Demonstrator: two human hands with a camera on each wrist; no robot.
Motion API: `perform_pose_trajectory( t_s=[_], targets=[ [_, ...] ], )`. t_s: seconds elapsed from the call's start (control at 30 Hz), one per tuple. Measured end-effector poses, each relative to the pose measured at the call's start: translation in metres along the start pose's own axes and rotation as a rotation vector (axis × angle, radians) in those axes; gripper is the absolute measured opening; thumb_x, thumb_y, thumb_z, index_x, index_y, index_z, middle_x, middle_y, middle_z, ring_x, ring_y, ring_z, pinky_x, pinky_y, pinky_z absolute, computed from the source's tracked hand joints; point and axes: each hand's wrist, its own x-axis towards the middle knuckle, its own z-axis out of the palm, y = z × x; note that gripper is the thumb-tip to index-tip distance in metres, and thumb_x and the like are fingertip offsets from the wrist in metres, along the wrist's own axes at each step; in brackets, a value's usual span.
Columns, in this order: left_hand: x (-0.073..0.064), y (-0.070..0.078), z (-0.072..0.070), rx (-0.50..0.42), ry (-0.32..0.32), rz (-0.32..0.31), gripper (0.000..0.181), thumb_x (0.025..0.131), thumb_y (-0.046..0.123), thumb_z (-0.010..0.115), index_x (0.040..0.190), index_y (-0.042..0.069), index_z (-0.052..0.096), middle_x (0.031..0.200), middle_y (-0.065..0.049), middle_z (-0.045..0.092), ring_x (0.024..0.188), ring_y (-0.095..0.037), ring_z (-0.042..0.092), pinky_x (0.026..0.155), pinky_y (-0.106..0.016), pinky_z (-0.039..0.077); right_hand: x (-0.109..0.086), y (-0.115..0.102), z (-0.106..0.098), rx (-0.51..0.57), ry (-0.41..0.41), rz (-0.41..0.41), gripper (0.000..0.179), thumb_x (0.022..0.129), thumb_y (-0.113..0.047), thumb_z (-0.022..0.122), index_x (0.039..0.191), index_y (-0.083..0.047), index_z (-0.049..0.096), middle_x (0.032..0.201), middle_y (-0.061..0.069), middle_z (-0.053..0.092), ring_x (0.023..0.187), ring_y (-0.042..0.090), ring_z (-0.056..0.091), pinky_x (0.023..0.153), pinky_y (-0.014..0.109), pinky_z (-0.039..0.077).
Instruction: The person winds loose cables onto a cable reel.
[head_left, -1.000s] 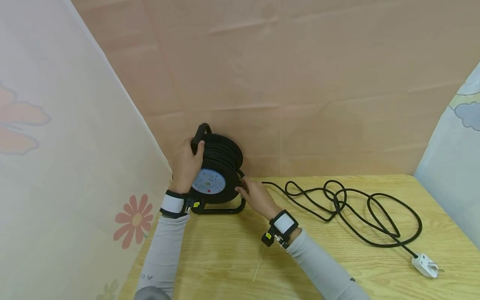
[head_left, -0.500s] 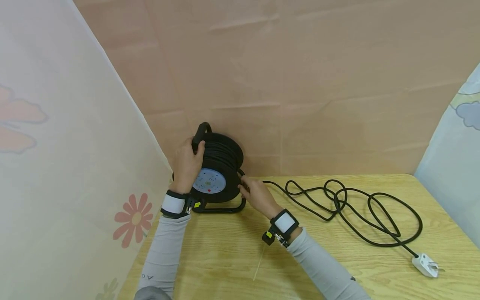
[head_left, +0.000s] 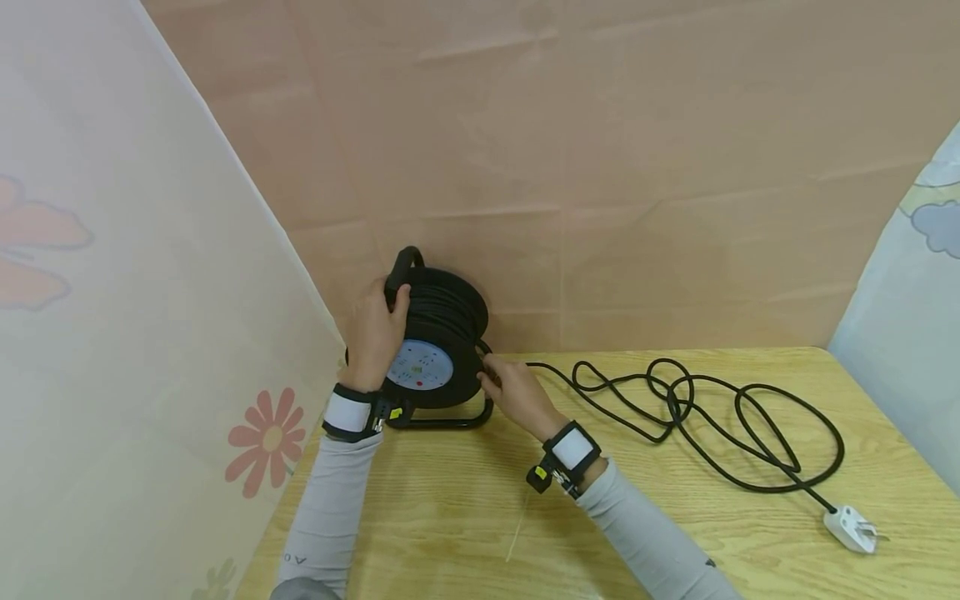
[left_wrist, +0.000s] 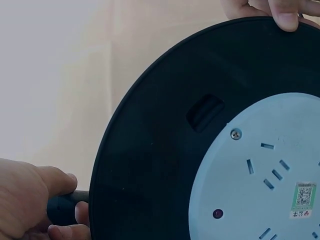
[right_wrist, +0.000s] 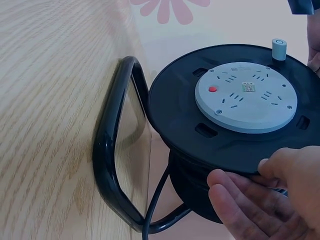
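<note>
A black cable reel [head_left: 450,304] with a pale blue round socket plate [head_left: 422,365] stands on its tubular stand at the table's back left. My left hand [head_left: 375,333] grips the reel's handle [head_left: 402,268] at its upper left; the left wrist view shows the curled fingers [left_wrist: 60,182] round it. On the opposite side, my right hand [head_left: 517,396] holds the rim of the front disc, its thumb [right_wrist: 275,167] at the edge and the other fingers below. Black cord is wound between the discs. A small pale knob [right_wrist: 279,50] sticks up from the disc.
Unwound black cable [head_left: 712,467] lies in loose loops across the right of the wooden table [head_left: 450,517], ending in a white plug [head_left: 851,529]. A tan sheet [head_left: 637,167] stands behind; a flower-printed curtain [head_left: 187,292] rises close by the left hand.
</note>
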Motion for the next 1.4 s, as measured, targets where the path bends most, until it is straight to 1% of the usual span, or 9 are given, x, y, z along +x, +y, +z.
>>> perform_pose_trajectory(
  t_s=[0.13,0.23,0.43,0.6,0.73,0.97,1.23,1.4],
  targets=[
    [-0.002,0.001,0.000,0.002,-0.009,-0.006,0.034,0.101,0.032,0.051,0.105,-0.001,0.058,0.073,-0.010,0.050,0.056,-0.023,0.049,0.045,-0.033,0.037,-0.003,-0.001,0.000,-0.016,0.023,-0.011,0.009,0.097,-0.013,0.057,0.089,-0.013,0.058,0.068,-0.007,0.058,0.054,0.002,0.051,0.046,0.022,0.041],
    [-0.004,0.003,-0.001,-0.004,-0.014,-0.002,0.033,0.101,0.032,0.051,0.103,0.000,0.058,0.073,-0.009,0.049,0.055,-0.022,0.048,0.044,-0.033,0.037,-0.005,-0.002,-0.002,-0.010,0.034,-0.015,0.009,0.097,-0.012,0.057,0.088,-0.013,0.057,0.067,-0.006,0.059,0.054,0.002,0.051,0.046,0.022,0.041],
    [-0.007,0.007,-0.001,-0.028,-0.020,0.013,0.036,0.101,0.031,0.051,0.112,-0.003,0.058,0.077,-0.010,0.050,0.058,-0.022,0.049,0.047,-0.034,0.038,-0.010,-0.004,-0.005,-0.011,0.029,0.001,0.010,0.097,-0.013,0.057,0.088,-0.014,0.056,0.067,-0.004,0.062,0.054,0.003,0.051,0.045,0.021,0.039],
    [-0.010,0.010,-0.001,-0.026,-0.017,0.023,0.038,0.101,0.031,0.050,0.116,-0.004,0.057,0.081,-0.010,0.052,0.060,-0.022,0.050,0.047,-0.034,0.039,-0.015,-0.005,-0.007,-0.024,0.022,0.020,0.007,0.097,-0.014,0.058,0.090,-0.014,0.057,0.069,-0.003,0.063,0.053,0.002,0.051,0.043,0.021,0.037],
    [-0.013,0.012,0.000,-0.008,-0.015,0.024,0.038,0.101,0.031,0.050,0.116,-0.003,0.058,0.081,-0.010,0.053,0.060,-0.022,0.052,0.047,-0.035,0.040,-0.019,-0.005,-0.009,-0.037,0.029,0.023,0.004,0.096,-0.014,0.059,0.092,-0.013,0.059,0.072,-0.005,0.065,0.056,0.000,0.054,0.044,0.021,0.040],
    [-0.015,0.018,0.002,0.022,-0.020,0.008,0.044,0.101,0.033,0.051,0.125,-0.003,0.056,0.094,-0.012,0.060,0.067,-0.021,0.056,0.051,-0.035,0.045,-0.024,-0.003,-0.013,-0.042,0.056,0.008,0.004,0.096,-0.014,0.059,0.094,-0.012,0.062,0.079,-0.005,0.067,0.061,-0.001,0.058,0.048,0.020,0.045],
    [-0.017,0.023,0.005,0.028,-0.012,0.029,0.044,0.100,0.033,0.052,0.125,-0.003,0.056,0.097,-0.015,0.062,0.067,-0.022,0.058,0.051,-0.038,0.047,-0.030,-0.004,-0.018,-0.026,0.069,0.007,0.006,0.097,-0.014,0.059,0.094,-0.010,0.063,0.079,-0.002,0.067,0.059,-0.001,0.058,0.044,0.020,0.043],
    [-0.020,0.026,0.007,0.017,-0.006,0.028,0.043,0.100,0.032,0.052,0.125,-0.002,0.057,0.095,-0.013,0.061,0.066,-0.021,0.056,0.050,-0.036,0.045,-0.034,-0.003,-0.020,-0.038,0.086,-0.012,0.005,0.096,-0.013,0.060,0.093,-0.009,0.063,0.078,-0.002,0.068,0.058,-0.001,0.057,0.046,0.019,0.045]
  ],
)
